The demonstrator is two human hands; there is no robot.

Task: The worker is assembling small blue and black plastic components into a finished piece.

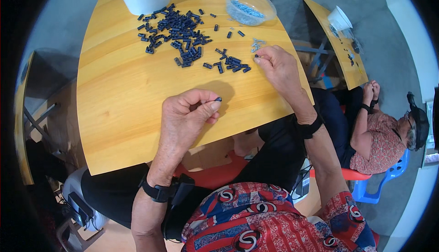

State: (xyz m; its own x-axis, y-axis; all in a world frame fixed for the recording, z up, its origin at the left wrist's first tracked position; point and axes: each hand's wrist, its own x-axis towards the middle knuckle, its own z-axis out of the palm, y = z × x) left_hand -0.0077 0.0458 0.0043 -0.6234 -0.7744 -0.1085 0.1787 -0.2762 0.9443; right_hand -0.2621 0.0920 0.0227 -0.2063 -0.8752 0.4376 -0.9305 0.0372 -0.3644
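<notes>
Left hand (pixel 192 109): dark piece (pixel 218 99) pinched at one end, probably for fine control.
Right hand (pixel 279 65): dark bit (pixel 256 56) likewise pinched.
Pile (pixel 180 26): spread, presumably for easy reach.

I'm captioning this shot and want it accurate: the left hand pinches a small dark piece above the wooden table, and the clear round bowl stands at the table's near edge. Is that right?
Not quite: the clear round bowl stands toward the table's far right, as the head view shows. The left hand does pinch a small dark piece above the wooden table.
</notes>
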